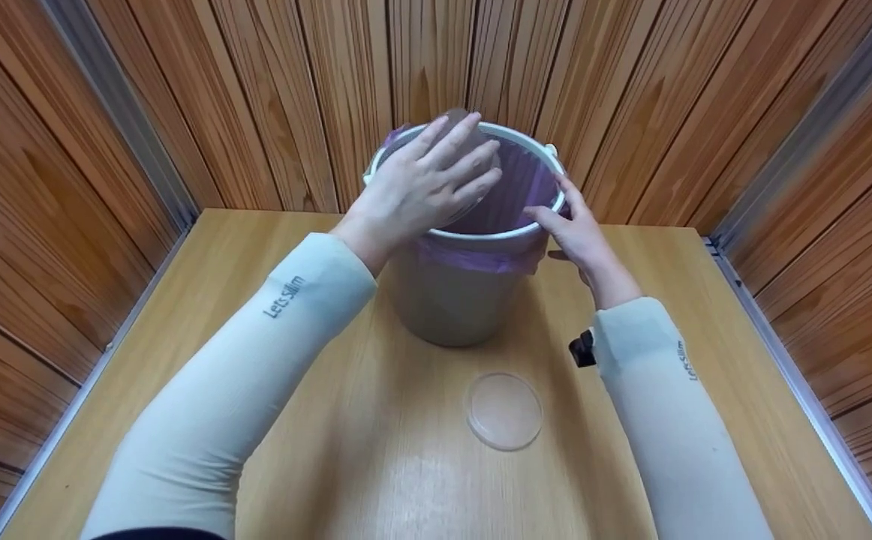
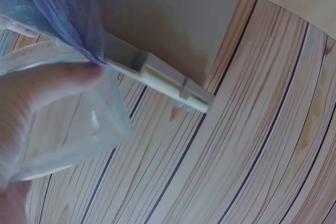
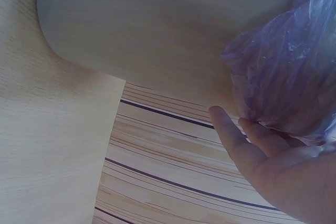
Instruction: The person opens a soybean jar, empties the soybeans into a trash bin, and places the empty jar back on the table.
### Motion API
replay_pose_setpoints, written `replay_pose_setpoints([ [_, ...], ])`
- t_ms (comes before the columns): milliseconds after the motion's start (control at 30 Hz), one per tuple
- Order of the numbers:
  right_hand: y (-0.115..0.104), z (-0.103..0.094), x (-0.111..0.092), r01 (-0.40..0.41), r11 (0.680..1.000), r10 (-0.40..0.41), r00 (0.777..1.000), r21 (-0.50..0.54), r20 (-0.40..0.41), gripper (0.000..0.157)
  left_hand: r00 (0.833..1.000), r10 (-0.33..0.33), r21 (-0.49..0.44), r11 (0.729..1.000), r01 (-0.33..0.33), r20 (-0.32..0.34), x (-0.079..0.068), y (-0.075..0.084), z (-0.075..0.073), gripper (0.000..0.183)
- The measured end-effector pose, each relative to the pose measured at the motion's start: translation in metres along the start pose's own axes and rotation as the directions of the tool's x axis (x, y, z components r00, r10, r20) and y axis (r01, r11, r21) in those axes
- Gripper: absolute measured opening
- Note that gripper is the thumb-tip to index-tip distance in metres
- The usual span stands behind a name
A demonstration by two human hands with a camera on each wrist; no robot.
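A grey trash bin (image 1: 447,296) with a pale rim stands on the table, lined with a purple plastic bag (image 1: 518,180). My left hand (image 1: 428,176) holds a clear plastic container (image 2: 97,121) tilted over the bin's mouth, its thumb along the side. In the head view that hand hides most of the container. At the bin's right rim is my right hand (image 1: 575,229), thumb over the inner edge and fingers outside against the folded bag. A clear round lid (image 1: 504,412) lies flat on the table in front of the bin.
The wooden table (image 1: 293,450) is enclosed by wood-panelled walls (image 1: 256,105) at the back and both sides. Metal strips (image 1: 804,420) run along the table's side edges. The bin stands close to the back wall.
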State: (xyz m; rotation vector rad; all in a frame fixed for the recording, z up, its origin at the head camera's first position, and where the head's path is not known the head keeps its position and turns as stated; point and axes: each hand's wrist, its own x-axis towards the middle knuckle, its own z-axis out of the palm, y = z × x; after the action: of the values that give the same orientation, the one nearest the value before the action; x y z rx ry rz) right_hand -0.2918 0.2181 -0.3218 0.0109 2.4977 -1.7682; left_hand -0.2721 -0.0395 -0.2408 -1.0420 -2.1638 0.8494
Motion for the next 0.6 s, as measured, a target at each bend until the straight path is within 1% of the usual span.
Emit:
replay_pose_setpoints([
  [33,0.0,0.0,0.0,-0.002,1.0,0.002,1.0,0.001,-0.001,0.085,1.0,-0.002,-0.012,1.0,0.002,0.016,-0.001,0.0,0.0,0.065],
  [100,0.0,0.002,0.001,-0.005,1.0,0.005,1.0,0.002,0.001,0.085,1.0,-0.027,-0.034,0.999,0.028,0.011,-0.003,0.002,0.001,0.064],
  [167,0.001,0.002,0.002,-0.009,1.0,0.009,1.0,0.003,0.0,0.086,0.997,-0.069,-0.034,0.997,0.068,-0.025,-0.006,0.003,0.004,0.064],
  [233,0.001,0.003,0.002,-0.01,1.0,0.01,1.0,0.003,-0.002,0.086,0.989,-0.122,-0.043,0.992,0.119,-0.085,-0.009,0.005,0.008,0.063],
  [300,0.002,0.002,0.002,-0.008,1.0,0.008,1.0,0.002,-0.005,0.086,0.97,-0.184,-0.06,0.982,0.177,-0.156,-0.012,0.006,0.011,0.063],
  [333,0.002,0.002,0.002,-0.007,1.0,0.007,1.0,0.003,-0.005,0.086,0.957,-0.217,-0.076,0.976,0.206,-0.192,-0.013,0.006,0.014,0.062],
  [400,0.003,0.002,0.002,-0.002,1.0,0.002,1.0,0.003,-0.006,0.086,0.924,-0.287,-0.141,0.956,0.258,-0.252,-0.016,0.007,0.017,0.059],
  [500,0.003,0.001,0.003,0.001,1.0,-0.001,1.0,0.005,-0.007,0.086,0.892,-0.379,-0.261,0.912,0.315,-0.246,-0.02,0.009,0.018,0.068],
  [533,0.003,0.001,0.003,0.001,1.0,-0.001,1.0,0.007,-0.006,0.086,0.881,-0.407,-0.299,0.895,0.331,-0.242,-0.021,0.01,0.019,0.072],
  [600,0.003,0.001,0.003,-0.002,1.0,0.002,1.0,0.011,-0.004,0.087,0.864,-0.452,-0.361,0.861,0.358,-0.221,-0.024,0.011,0.019,0.086],
])
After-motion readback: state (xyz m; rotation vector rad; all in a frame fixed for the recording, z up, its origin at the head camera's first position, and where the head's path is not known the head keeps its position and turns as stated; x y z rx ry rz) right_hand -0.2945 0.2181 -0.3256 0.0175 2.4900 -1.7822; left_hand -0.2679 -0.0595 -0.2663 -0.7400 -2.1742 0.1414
